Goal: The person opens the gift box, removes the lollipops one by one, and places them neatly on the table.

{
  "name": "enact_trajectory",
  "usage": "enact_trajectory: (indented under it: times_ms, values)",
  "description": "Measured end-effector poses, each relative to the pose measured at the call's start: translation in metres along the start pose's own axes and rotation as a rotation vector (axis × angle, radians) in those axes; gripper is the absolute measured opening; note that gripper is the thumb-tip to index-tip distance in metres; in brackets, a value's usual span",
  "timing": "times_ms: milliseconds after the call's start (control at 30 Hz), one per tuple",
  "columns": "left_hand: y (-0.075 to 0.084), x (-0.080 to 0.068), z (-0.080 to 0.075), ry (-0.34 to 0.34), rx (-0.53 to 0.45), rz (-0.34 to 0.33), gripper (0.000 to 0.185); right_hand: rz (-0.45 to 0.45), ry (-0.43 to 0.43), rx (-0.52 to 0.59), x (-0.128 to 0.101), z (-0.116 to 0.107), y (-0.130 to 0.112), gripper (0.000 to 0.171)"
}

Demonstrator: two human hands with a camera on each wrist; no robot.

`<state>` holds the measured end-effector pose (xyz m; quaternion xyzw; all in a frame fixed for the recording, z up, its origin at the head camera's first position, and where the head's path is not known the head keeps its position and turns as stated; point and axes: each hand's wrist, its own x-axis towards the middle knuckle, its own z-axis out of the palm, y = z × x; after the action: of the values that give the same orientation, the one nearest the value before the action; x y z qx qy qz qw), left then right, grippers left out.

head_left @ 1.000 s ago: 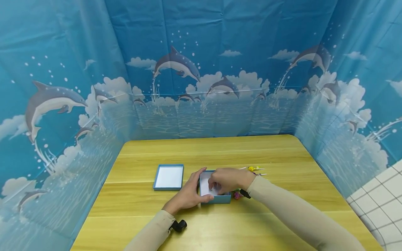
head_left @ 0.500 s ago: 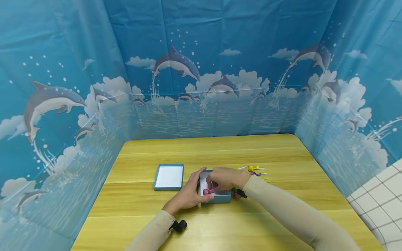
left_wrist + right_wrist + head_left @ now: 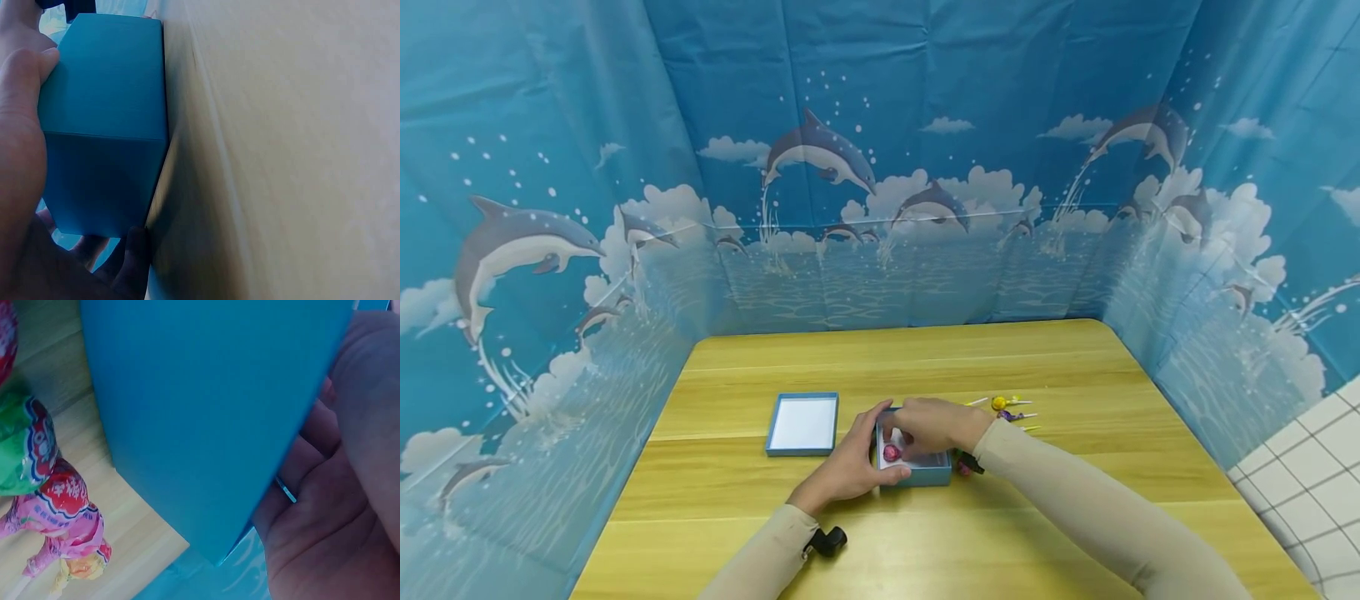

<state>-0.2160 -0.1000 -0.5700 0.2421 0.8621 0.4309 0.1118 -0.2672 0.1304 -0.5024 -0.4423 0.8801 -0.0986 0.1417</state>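
A blue box with a white inside (image 3: 925, 477) stands on the wooden table. My left hand (image 3: 855, 467) grips its left side, the thumb along the front wall and fingers around the back, as the left wrist view also shows. My right hand (image 3: 934, 423) reaches down into the box from the right. A pink wrapped lollipop (image 3: 891, 452) lies in the box right at its fingers, the head showing and the stick mostly under the hand. In the right wrist view the box wall (image 3: 206, 425) hides the fingertips; I cannot tell whether they still pinch the lollipop.
The box's lid (image 3: 805, 423) lies inside up to the left. Right of the box lie several lollipops, among them a yellow one (image 3: 998, 403) and a purple one (image 3: 1006, 415); a green one (image 3: 22, 447) sits close by the box wall. A dolphin-print curtain (image 3: 880, 275) surrounds the table.
The pink lollipop has come into sight in the box and shifted slightly left and back. My right fingers have spread from around it. The left hand has stayed on the box.
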Motion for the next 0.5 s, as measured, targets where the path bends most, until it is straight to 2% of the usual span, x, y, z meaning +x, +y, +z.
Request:
enact_trajectory:
  times_ms: [500]
  values:
    - [-0.0003, 0.0006, 0.0001, -0.001, 0.014, -0.002, 0.116, 0.011, 0.011, 0.023, -0.0024, -0.0003, 0.0021, 0.021]
